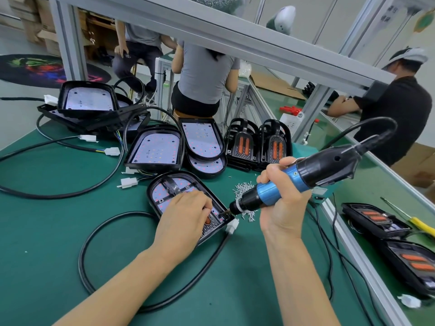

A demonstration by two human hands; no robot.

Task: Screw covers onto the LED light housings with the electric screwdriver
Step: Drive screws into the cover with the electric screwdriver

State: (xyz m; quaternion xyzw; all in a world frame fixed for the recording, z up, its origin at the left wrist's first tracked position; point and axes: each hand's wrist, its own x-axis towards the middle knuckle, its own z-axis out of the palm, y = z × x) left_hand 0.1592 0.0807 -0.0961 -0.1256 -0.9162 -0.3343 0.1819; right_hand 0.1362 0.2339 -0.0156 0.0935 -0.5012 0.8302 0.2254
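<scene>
Gripping: your right hand [281, 196] is wrapped round the blue barrel of the electric screwdriver [294, 182], which is tilted down to the left.
Bit: its tip meets the near right corner of the LED light housing [188, 205], beside the white connector [232, 225].
Left hand: your left hand [186, 215] lies on the cover [174, 187] of that housing, fingers bent down onto it, pressing; it grasps nothing that you can see.
Housing: it lies flat on the green counter [47, 231] right in front of you, its black cable [113, 267] looping toward you.
Screws: a loose heap of screws [244, 188] sits on the counter just under the screwdriver.
Open housings: more housings with bare LED boards [155, 149] are stacked behind, with a further stack [89, 102] at far left.
Covers: black covers with orange inserts [259, 144] stand near the far edge.
Finished units: two covered lights [376, 220] lie on the next surface to your right, beside a yellow-handled screwdriver [421, 224].
</scene>
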